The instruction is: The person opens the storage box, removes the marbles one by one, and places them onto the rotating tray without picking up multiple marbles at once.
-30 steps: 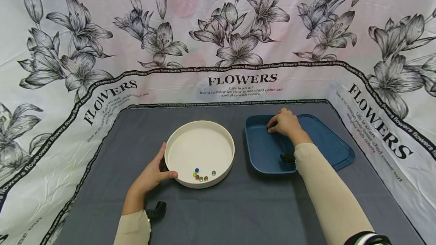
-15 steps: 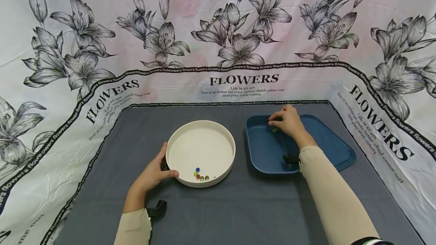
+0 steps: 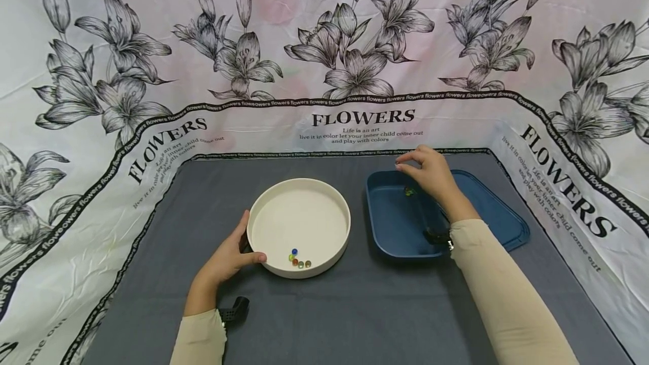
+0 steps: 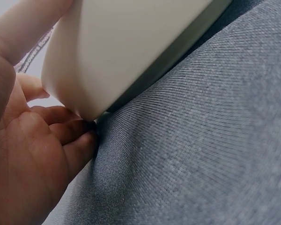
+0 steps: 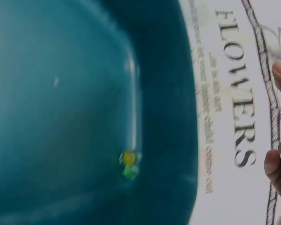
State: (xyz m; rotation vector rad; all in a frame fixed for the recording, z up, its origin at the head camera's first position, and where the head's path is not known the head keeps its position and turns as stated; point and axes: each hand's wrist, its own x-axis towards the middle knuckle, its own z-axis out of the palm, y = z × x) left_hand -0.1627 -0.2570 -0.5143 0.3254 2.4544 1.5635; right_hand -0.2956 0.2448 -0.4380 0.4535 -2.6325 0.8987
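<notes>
My left hand [image 3: 229, 261] grips the near left rim of a round cream tray [image 3: 299, 213], its thumb over the edge and the other fingers against the outer wall, as the left wrist view also shows. Several coloured glass marbles [image 3: 295, 262] lie together by the near rim inside. Over the far edge of a blue rectangular tray [image 3: 392, 241] my right hand [image 3: 431, 172] is raised, thumb and forefinger pinching a small marble [image 3: 398, 163], mostly covered by the tips. Yellow and green marbles [image 5: 129, 164] rest at that tray's far wall.
A blue lid [image 3: 499, 221] lies right of the blue tray, partly behind the right forearm. Grey cloth [image 3: 324, 320] covers the table. A flower-printed sheet [image 3: 243, 128] rises along the back and sides.
My right hand has lifted from inside the blue tray to above its far edge, uncovering the marbles there. One clear marble in the cream tray has slipped from sight near the front rim.
</notes>
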